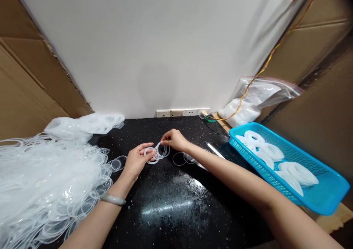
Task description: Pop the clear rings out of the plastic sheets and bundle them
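Over the black speckled table, both of my hands hold a small bunch of thin translucent rings. My left hand grips the bunch from the left with fingers curled round it; a pale bangle sits on that wrist. My right hand pinches the top of the bunch between thumb and fingertips. A few loose rings lie flat on the table just right of the bunch.
A big heap of the same translucent rings fills the left side. A blue plastic basket with stacked white rings stands at the right. Behind it lies a clear zip bag. Wall sockets and cardboard sides enclose the table.
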Demonstrator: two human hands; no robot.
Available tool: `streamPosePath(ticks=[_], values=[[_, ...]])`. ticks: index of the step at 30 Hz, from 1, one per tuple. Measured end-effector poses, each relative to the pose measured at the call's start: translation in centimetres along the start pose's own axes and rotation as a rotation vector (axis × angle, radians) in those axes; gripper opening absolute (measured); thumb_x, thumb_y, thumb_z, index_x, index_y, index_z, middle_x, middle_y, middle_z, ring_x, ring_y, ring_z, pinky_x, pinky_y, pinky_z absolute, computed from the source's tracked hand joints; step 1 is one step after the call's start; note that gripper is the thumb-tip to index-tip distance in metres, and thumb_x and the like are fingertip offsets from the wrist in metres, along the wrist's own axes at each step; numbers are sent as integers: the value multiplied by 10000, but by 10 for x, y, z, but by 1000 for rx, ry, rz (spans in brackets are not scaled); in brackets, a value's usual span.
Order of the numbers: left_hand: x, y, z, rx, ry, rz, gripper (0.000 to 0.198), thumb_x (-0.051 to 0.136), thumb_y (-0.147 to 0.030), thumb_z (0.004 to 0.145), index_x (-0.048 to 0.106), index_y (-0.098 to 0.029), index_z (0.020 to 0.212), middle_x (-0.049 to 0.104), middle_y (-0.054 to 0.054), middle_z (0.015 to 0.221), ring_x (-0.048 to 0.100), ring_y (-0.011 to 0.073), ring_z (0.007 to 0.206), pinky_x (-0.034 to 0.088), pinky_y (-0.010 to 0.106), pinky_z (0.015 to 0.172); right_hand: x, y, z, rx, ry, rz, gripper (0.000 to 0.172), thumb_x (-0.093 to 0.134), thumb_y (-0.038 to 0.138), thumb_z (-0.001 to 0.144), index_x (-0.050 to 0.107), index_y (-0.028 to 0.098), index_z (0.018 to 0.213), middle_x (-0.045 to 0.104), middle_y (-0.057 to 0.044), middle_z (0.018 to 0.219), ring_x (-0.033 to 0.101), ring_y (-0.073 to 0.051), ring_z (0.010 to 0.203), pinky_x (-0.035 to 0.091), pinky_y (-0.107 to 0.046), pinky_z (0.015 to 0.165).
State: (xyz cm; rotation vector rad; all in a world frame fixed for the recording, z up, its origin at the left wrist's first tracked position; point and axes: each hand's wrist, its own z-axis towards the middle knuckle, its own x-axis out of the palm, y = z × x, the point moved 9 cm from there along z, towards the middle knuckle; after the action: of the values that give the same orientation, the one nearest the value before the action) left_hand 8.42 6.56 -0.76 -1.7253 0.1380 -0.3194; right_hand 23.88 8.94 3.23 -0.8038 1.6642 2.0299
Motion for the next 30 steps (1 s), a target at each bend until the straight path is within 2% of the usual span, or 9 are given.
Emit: streamPosePath(ticks=[4, 11, 17, 23, 27, 30], values=[[-5, -3, 2, 51, -37, 114, 537, 839, -301, 577, 640, -98, 1032, 715, 38, 725, 690, 175, 663, 562, 278, 645, -3, -13, 2, 51, 8, 16, 77, 701, 169, 745, 749, 113, 766, 672, -30, 612, 584, -105, 551, 398, -188, 531], [-10, -2, 4, 63, -66, 151, 517, 818, -309, 598, 638, -95, 1032, 735, 74, 761, 713, 202, 699, 568, 298, 672, -10, -28, 9, 76, -39, 79, 91, 687, 132, 723, 749, 109, 785, 695, -43, 656, 604, -111, 586, 431, -185, 556], [-13, -1, 6, 76, -77, 159, 547, 812, -376, 611, 626, -88, 1037, 730, 75, 744, 715, 203, 679, 568, 282, 635, -25, -34, 14, 113, -76, 112, 84, 696, 113, 702, 745, 97, 768, 686, -43, 636, 595, -102, 564, 445, -186, 557], [-14, -5, 4, 101, -112, 180, 531, 788, -400, 622, 626, -102, 1030, 723, 75, 770, 686, 176, 619, 556, 264, 560, -34, -45, 12, 141, -71, 104, 109, 717, 171, 719, 758, 105, 795, 674, -36, 624, 583, -100, 552, 445, -192, 540], [-24, -11, 2, 155, -223, 257, 482, 772, -392, 618, 641, -125, 997, 675, 19, 681, 595, 124, 496, 440, 189, 416, -38, -51, 11, 161, -107, 49, 142, 748, 220, 711, 779, 118, 804, 689, -46, 646, 581, -110, 568, 443, -208, 558], [-30, -17, 0, 211, -281, 330, 410, 749, -376, 641, 655, -144, 965, 645, -12, 637, 511, 89, 437, 344, 172, 397, -40, -53, 10, 170, -129, 41, 166, 743, 229, 724, 784, 111, 834, 700, -63, 661, 582, -120, 577, 444, -221, 570]])
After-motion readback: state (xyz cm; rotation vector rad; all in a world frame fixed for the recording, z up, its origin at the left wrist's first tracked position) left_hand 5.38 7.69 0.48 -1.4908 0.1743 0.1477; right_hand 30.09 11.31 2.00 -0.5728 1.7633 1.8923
